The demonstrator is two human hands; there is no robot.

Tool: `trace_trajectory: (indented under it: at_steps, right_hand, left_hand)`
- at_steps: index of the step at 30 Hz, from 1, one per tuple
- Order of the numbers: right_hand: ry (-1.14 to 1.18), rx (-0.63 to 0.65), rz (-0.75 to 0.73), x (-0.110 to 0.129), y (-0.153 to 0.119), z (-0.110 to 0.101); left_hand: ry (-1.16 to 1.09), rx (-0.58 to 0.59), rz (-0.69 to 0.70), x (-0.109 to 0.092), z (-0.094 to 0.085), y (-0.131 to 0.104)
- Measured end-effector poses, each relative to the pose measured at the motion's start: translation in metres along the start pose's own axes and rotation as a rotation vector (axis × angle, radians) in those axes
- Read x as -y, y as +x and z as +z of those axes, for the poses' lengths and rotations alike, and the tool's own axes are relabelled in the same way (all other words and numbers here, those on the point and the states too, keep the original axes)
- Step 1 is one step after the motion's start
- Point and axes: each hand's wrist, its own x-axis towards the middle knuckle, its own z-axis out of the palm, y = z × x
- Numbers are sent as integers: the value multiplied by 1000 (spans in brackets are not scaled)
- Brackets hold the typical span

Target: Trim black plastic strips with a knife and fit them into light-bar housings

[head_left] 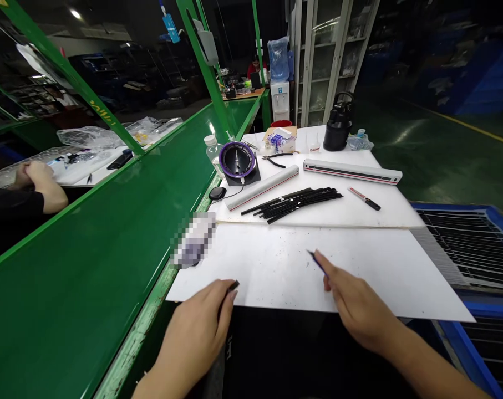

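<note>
My left hand [201,321] is closed at the near edge of a white board [268,266], pinching a small black piece [233,286] between thumb and forefinger. Most of that piece is hidden by the fingers. Over the board's right half, my right hand [355,299] is wrapped round a slim craft knife [316,260] with a dark pointed tip and a blue handle. Its tip points up and left, apart from the black piece. Tiny dark scraps lie on the board between the hands. Beyond them is a bundle of thin black strips [295,204].
Two white model train bodies [353,172] lie behind the strips, with a red-and-black utility knife [364,198] at right. Pliers [278,160], a round purple-rimmed fan [237,159], a bottle and a black flask [338,124] stand farther back. A green partition [89,233] runs along the left; a co-worker's hands show beyond it.
</note>
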Motion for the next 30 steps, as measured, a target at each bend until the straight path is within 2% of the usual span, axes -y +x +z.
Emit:
trace_trajectory:
  at_steps: [2, 6, 9, 14, 19, 22, 26, 28, 30]
  right_hand:
    - [-78, -100, -43, -21, 7, -10]
    - [-358, -227, -70, -48, 14, -11]
    - [-421, -210, -146, -52, 15, -7]
    - [-358, -178, -188, -52, 20, -6]
    - [-313, -329, -223, -43, 17, -11]
    - [-67, -411, -165, -19, 11, -16]
    - [555, -277, 116, 22, 5, -17]
    - [764, -236, 212, 36, 5, -16]
    - [874, -220, 252, 42, 6, -14]
  left_hand:
    - [211, -67, 122, -5, -6, 8]
    - [353, -76, 249, -26, -4, 21]
    - [403, -64, 294, -44, 0, 25]
    - [462, -28, 304, -63, 5, 29]
    - [451, -67, 353, -70, 10, 31]
    - [389, -124, 382, -74, 16, 29]
    - [313, -115, 411, -83, 22, 26]
    - [295, -96, 434, -88, 24, 26]
    - [280, -88, 455, -93, 24, 25]
